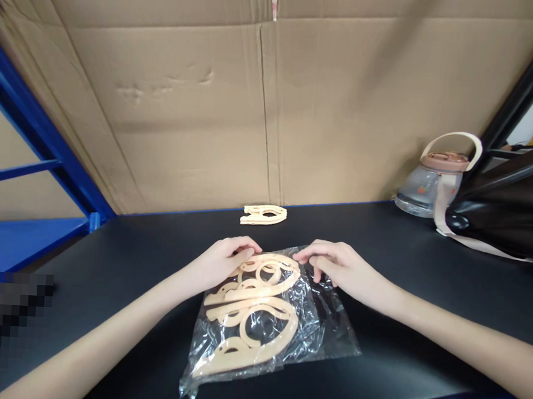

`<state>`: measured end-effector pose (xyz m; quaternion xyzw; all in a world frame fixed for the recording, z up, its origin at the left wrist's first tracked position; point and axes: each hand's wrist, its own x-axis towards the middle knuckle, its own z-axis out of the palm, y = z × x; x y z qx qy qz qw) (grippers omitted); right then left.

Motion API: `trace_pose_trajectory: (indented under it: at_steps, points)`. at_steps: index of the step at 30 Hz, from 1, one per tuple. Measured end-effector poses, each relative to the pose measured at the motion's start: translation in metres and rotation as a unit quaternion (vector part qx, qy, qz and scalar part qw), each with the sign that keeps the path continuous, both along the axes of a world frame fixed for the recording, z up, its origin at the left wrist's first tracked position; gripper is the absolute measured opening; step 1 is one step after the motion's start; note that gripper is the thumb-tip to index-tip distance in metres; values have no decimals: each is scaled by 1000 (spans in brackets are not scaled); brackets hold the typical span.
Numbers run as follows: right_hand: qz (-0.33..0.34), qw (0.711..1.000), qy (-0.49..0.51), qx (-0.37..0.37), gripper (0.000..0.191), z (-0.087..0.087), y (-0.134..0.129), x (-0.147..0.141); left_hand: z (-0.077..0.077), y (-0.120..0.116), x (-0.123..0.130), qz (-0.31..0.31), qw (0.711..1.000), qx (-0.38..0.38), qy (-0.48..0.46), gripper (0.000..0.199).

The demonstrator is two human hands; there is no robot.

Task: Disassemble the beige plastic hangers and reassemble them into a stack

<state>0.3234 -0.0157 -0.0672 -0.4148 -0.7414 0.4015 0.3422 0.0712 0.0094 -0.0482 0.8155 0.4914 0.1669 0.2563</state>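
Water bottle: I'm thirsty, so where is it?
In the head view, the water bottle is at the right rear of the black tabletop, just left of the black bag.

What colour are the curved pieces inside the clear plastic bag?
The curved pieces are pale cream-yellow, best seen in the head view.

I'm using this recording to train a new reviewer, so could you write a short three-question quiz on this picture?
1. True or false: the clear plastic bag has nothing inside.
2. Where does the separate cream-coloured piece lie?
A) inside the bag
B) on the black tabletop, beyond the bag
C) against the bottle
3. Which hand is nearer the handled bottle?

Key: 1. False, cream-coloured shapes show through it. 2. B. 3. The right hand.
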Motion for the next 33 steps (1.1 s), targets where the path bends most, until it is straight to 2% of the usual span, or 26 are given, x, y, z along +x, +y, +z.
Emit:
trace_pose_trajectory:
  at_steps: [2, 4, 7, 10, 14, 19, 24, 26, 31, 33]
  points:
    - [-2, 997, -71, 21, 24, -2, 1, 2, 12, -3, -8, -17, 999, -19, 39, 39]
    - [-2, 995, -96, 12, 27, -2, 1, 3, 25, -6, -20, -66, 991, -53, 103, 58]
    - [4, 998, -63, -9, 25, -2, 1, 1, 39, -9, -37, -109, 980, -86, 143, 73]
    - [21, 999, -8, -42, 19, -2, -1, 0, 45, -10, -42, -126, 976, -108, 143, 73]
    - [63, 996, 28, -52, 17, 1, -4, 0, 46, -12, -35, -114, 976, -132, 128, 65]
    - [105, 994, -6, -35, 20, 9, -8, 1, 45, -15, -30, -101, 982, -125, 100, 59]
    - [143, 987, -65, 31, 31, 13, -8, 3, 43, -15, -27, -89, 982, -135, 98, 46]
    - [128, 988, -67, 47, 35, 10, -8, 3, 41, -14, -26, -74, 983, -131, 101, 45]
    - [10, 994, -102, 48, 35, -1, -1, 7, 32, -7, -30, -22, 987, -117, 106, 55]
    - [-1, 989, -140, 40, 35, -3, 1, 9, 29, -5, -33, -20, 987, -116, 108, 53]
